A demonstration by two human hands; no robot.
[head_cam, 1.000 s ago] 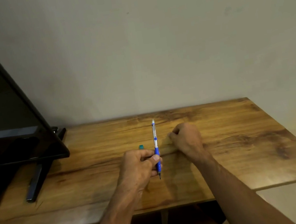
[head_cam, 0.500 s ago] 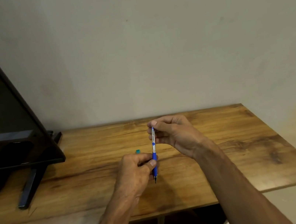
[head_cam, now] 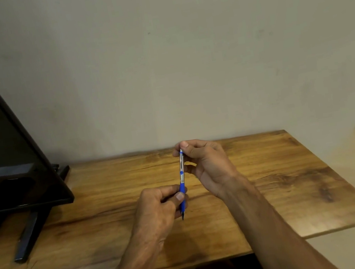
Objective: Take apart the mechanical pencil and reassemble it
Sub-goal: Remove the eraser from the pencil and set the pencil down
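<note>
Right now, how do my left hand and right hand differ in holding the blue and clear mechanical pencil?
The left hand wraps curled fingers round the blue grip near the tip; the right hand pinches the clear upper end with fingertips. The left hand sits lower and nearer you; the right hand higher, toward the wall. Both hold one blue and clear mechanical pencil above the wooden table.

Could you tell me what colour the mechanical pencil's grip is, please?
Blue; the mechanical pencil's grip shows best in the head view.
</note>
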